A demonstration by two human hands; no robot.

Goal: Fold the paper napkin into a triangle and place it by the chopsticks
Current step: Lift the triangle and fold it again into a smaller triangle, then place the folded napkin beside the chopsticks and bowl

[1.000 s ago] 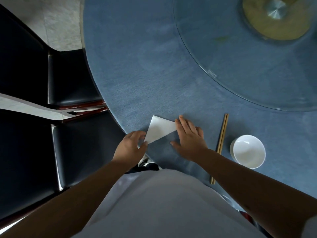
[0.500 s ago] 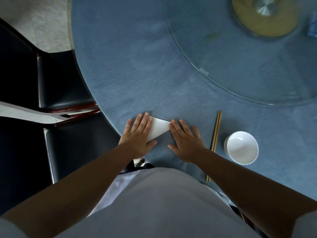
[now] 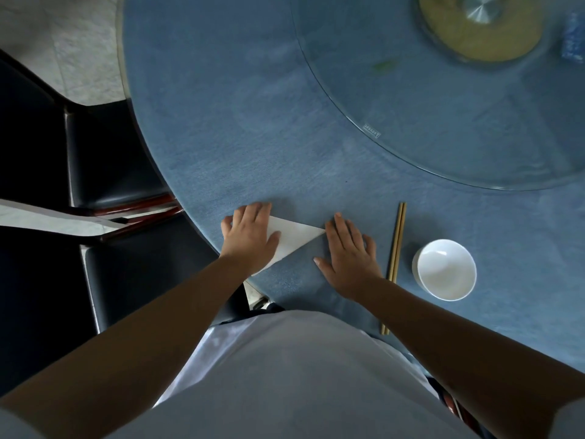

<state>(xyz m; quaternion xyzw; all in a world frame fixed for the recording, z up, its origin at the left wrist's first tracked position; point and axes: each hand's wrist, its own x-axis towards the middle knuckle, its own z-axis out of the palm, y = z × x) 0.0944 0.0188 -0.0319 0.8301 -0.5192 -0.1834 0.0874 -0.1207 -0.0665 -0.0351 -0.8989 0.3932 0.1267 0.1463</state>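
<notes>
Left hand [image 3: 250,239] flat, pressing napkin [image 3: 292,237]; right hand [image 3: 349,256] flat, empty. Napkin: light, limp, likely tears; pinch at fold.

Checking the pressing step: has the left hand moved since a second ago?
Yes. The left hand has come forward onto the napkin and lies flat on it, farther from the table edge; before, it pinched the near corner.

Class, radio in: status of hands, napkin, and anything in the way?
Left hand flat on napkin. Right hand flat on table, at napkin's tip. Napkin triangular, not yet by chopsticks; right hand between.
</notes>
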